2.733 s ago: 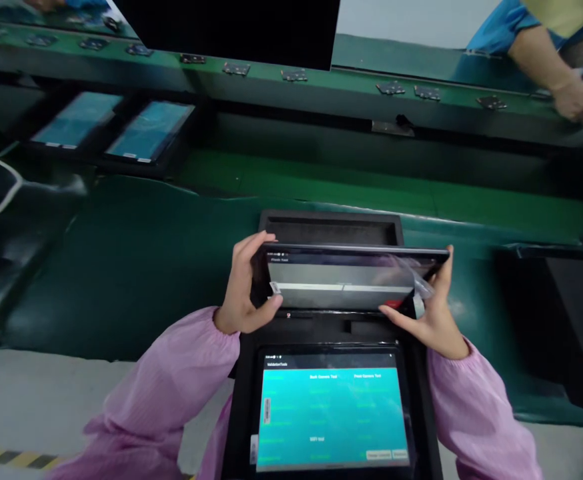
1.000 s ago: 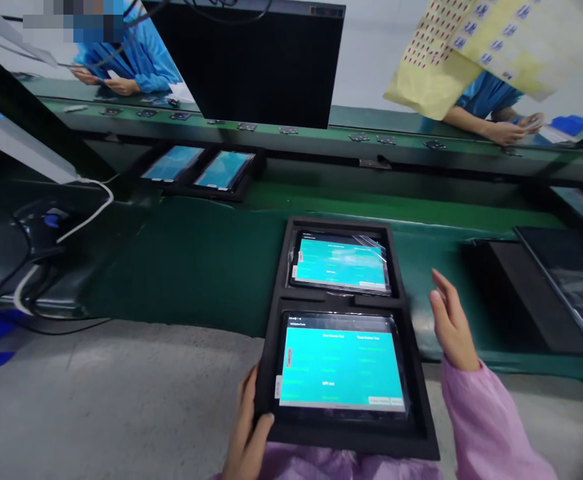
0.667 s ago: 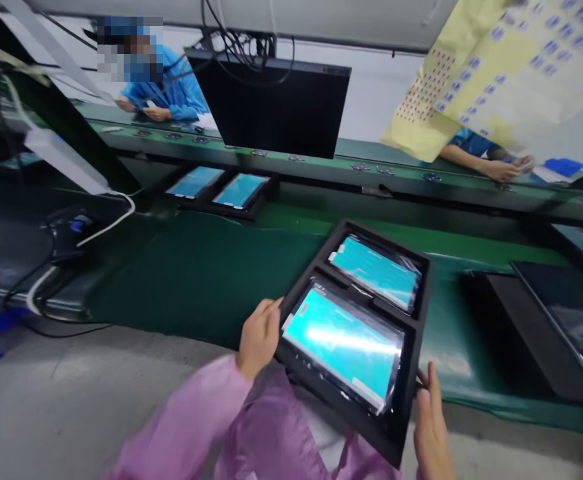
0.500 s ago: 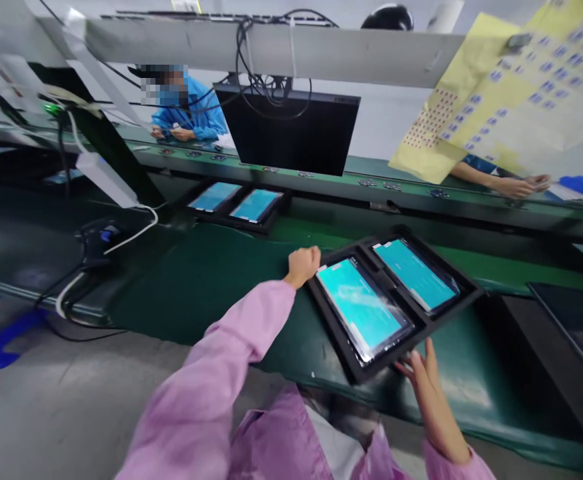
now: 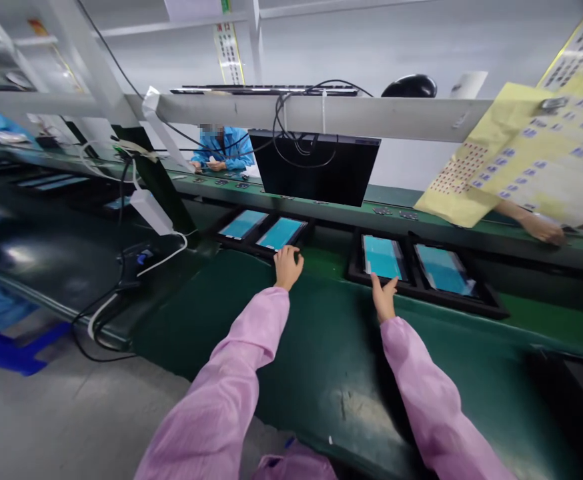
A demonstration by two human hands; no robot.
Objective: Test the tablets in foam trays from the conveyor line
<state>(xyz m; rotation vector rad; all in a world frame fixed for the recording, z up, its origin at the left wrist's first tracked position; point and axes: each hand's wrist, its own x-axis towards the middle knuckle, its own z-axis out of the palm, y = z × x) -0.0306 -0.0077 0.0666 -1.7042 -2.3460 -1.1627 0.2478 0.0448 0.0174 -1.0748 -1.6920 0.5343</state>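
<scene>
The black tray with its two lit tablets lies flat on the green counter, far and to the right, so setting it down looks done. The right hand has its fingers wide and holds nothing, the tips touching the tray's near-left edge. The left hand rests loosely curled and empty at the near-right corner of a second tray, which is untouched otherwise.

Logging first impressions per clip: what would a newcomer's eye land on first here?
Four glowing cyan tablets in two black trays on the green bench stand out. The right hand touches the near edge of the right tray; the left hand rests at the left tray. Behind is a dark monitor, with yellow label sheets upper right.
</scene>
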